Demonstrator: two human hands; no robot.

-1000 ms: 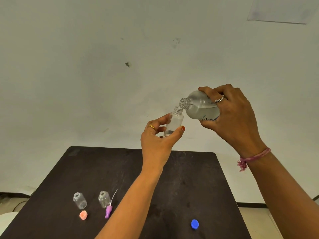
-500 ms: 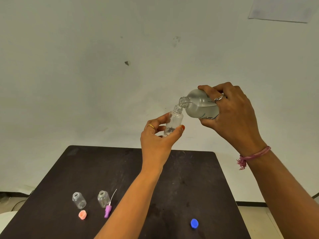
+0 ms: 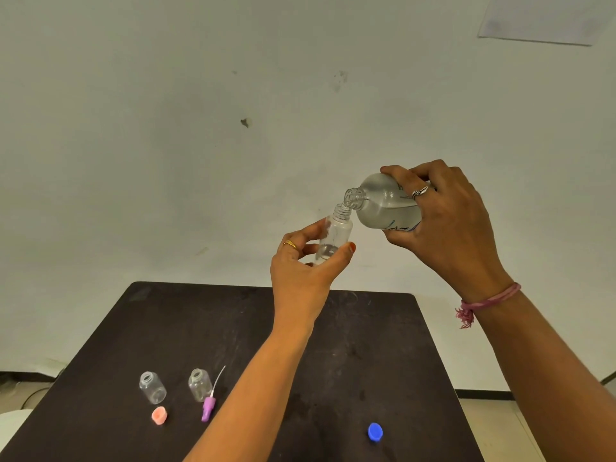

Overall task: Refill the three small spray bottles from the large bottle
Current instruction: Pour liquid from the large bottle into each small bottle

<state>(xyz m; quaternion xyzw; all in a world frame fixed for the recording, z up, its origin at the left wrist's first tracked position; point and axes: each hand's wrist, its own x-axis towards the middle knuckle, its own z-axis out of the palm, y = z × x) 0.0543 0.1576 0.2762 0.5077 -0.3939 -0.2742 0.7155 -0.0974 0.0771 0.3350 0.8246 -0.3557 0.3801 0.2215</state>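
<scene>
We see the large bottle [image 3: 383, 205] held up in front of the pale wall [image 3: 200, 128], well above the table [image 3: 366, 345]. It is clear plastic with a threaded open neck, tipped nearly on its side with the mouth pointing left and slightly down. Part of a printed label shows on its lower side. Clear liquid lies in its body, about half filling what we can see.

Our right hand [image 3: 446, 228] grips this bottle around its body, fingers curled over the top and thumb beneath; a ring sits on one finger and a pink thread band [image 3: 490, 300] circles the wrist.

Our left hand [image 3: 306, 265] holds a small bottle [image 3: 335, 238] roughly upright, pinched between the thumb in front and the fingers behind, which are narrowly curled around it. Its threaded neck sits just under the large bottle's mouth, touching or nearly so; we cannot tell which. A little clear liquid rests at its bottom.

On the table, at the near left, two more small bottles stand open and apart: the left one [image 3: 152, 387] and the middle one [image 3: 200, 385]. Whether either holds liquid we cannot tell. An orange cap [image 3: 159, 414] lies just in front of the left one. A purple spray head [image 3: 209, 403] with a thin white tube lies beside the middle one. A blue cap [image 3: 375, 431] lies well to the right.
</scene>
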